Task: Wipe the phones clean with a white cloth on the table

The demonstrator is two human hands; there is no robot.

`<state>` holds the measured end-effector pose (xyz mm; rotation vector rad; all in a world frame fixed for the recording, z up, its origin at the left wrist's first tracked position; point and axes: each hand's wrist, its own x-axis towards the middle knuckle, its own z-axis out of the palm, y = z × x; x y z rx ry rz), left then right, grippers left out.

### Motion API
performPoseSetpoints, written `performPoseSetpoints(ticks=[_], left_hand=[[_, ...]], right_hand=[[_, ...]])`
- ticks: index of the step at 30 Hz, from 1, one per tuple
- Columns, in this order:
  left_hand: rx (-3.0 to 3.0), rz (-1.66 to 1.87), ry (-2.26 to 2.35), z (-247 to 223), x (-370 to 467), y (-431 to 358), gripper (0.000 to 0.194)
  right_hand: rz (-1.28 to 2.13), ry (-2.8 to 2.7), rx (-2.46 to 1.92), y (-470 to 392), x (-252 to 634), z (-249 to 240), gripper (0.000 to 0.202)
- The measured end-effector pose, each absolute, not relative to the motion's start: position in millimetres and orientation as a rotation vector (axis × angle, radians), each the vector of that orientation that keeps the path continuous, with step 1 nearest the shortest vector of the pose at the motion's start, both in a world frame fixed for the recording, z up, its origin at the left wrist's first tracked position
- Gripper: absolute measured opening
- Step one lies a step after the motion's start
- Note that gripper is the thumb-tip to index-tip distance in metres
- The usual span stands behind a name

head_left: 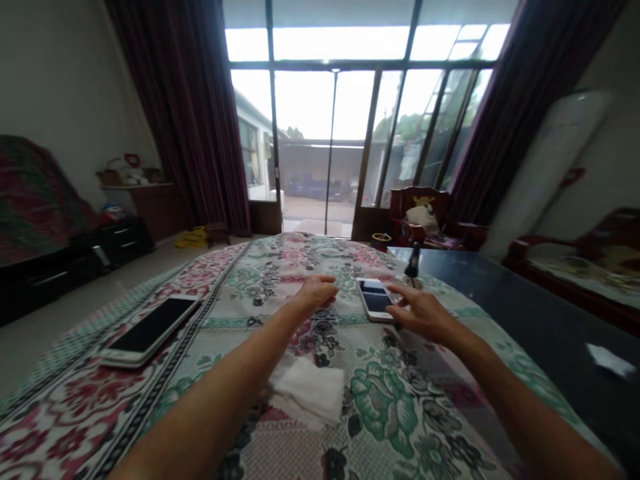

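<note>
A white smartphone (373, 298) with a dark, reflecting screen lies face up on the flowered tablecloth (280, 337). My right hand (420, 312) has its thumb and index finger at that phone's right edge, gripping it there; the other fingers are partly hidden. To the phone's left, my left hand (319, 293) hovers above or rests on the cloth, fingers stretched to the right and holding nothing visible. A folded white cloth or tissue (313, 390) lies nearer to me, between my forearms. Far left is a larger white device with a black screen (153, 325), face up.
Just beyond my right hand stands a small dark bottle-like object (413, 261), partly blurred. A dark tabletop (520, 297) extends on the right, with a white crumpled piece (611, 361) on it. Glass doors (320, 160), purple curtains (185, 113) and a wooden chair (420, 207) are beyond.
</note>
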<state>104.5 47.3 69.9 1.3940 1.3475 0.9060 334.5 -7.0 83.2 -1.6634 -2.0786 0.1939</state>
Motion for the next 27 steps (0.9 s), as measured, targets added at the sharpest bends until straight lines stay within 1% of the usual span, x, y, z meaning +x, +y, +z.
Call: performPoseSetpoints(ticks=[2, 3, 6, 10, 11, 13, 15, 17, 19, 22, 27], left_hand=[[1.438, 0.929, 1.429, 76, 69, 38, 0.041], [1.455, 0.944, 1.486, 79, 49, 33, 0.042], [1.533, 1.016, 1.784, 86, -17, 18, 0.047], [1.516, 1.086, 2.128, 88, -102, -6, 0.053], [1.53, 1.039, 2.314, 87, -120, -12, 0.051], [1.549, 0.904, 2.518, 81, -149, -20, 0.05], [1.514, 0.814, 2.615, 73, -170, -25, 0.051], [1.481, 0.736, 2.646, 65, -183, -26, 0.053], [1.467, 0.693, 2.648, 58, -191, -25, 0.051], [1.444, 0.687, 2.644, 50, -196, -22, 0.045], [1.362, 0.724, 2.654, 43, -197, -21, 0.038]], right_hand=[[0.2, -2.074, -1.582, -9, 320, 84, 0.045], [0.262, -2.09, -1.519, -11, 310, 83, 0.045], [0.544, -2.096, -1.287, -18, 268, 78, 0.041], [0.901, -2.037, -0.971, -29, 182, 73, 0.032], [1.004, -2.023, -0.919, -31, 157, 73, 0.031], [1.229, -1.907, -0.859, -34, 105, 69, 0.032], [1.429, -1.784, -0.838, -34, 55, 64, 0.034], [1.578, -1.659, -0.809, -32, 13, 54, 0.031], [1.642, -1.541, -0.777, -29, -19, 42, 0.028], [1.608, -1.405, -0.788, -25, -49, 22, 0.026], [1.56, -1.455, -0.746, -24, -59, 5, 0.029]])
